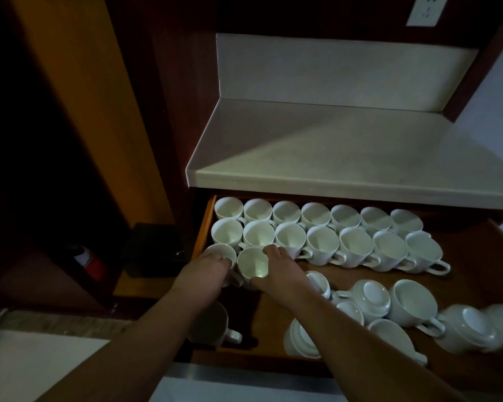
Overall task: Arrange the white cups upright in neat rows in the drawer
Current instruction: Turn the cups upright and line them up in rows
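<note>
Gripped a white cup (252, 266) across its rim with the right hand (279, 269), upright, just beside a corner cup (219, 253) clasped at the rim by the left hand (211, 268). Found both at the left of the drawer (476, 285), in front of two full rows (323, 245); overturned cups (372, 297) nearer, to the right.

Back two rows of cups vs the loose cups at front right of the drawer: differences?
Back two rows stand upright, mouths up; loose cups lie tipped or upside down. Back two rows sit in straight lines of seven; loose cups are jumbled, some touching. Shared: white, handled, same drawer. Left hand and right hand each grip a third-row cup.
</note>
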`<state>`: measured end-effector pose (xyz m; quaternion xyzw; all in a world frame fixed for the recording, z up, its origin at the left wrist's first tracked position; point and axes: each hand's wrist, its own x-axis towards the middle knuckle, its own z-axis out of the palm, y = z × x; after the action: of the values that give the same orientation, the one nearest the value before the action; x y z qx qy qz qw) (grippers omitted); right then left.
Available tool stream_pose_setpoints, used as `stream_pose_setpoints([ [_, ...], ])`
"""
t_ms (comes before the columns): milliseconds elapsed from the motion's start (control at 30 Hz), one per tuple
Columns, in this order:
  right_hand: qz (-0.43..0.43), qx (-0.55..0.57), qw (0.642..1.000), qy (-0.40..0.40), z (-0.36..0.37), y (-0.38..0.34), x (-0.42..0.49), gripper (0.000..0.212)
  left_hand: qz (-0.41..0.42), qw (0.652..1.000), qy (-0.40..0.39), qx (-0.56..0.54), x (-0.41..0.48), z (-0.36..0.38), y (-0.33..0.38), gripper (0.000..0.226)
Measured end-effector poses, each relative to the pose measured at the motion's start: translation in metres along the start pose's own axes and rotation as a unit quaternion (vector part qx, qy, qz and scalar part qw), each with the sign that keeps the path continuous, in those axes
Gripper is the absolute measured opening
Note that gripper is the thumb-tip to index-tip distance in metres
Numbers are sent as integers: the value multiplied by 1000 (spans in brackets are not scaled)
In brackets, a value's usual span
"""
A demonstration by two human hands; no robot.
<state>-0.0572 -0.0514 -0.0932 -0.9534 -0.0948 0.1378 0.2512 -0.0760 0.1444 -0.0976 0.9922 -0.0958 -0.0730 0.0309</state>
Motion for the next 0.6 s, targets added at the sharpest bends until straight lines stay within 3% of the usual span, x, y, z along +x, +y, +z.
stream_pose_setpoints([
  [133,-9,24,1000,-5,-15,5,-3,73,-10,1000,-11,-6,3,-2,1,25],
  [267,-1,9,1000,11,-63,29,-12,43,-29,998,13,-56,1,-13,5,49],
  [433,47,-85,993,-74,-114,87,-27,60,9,989,42,-138,10,-39,67,36],
  [533,-9,-196,967,-163,-123,110,-36,50,41,977,7,-207,25,-40,123,38],
  [600,-41,-185,963,-192,-121,133,-37,65,54,979,-48,-188,34,-34,157,44],
])
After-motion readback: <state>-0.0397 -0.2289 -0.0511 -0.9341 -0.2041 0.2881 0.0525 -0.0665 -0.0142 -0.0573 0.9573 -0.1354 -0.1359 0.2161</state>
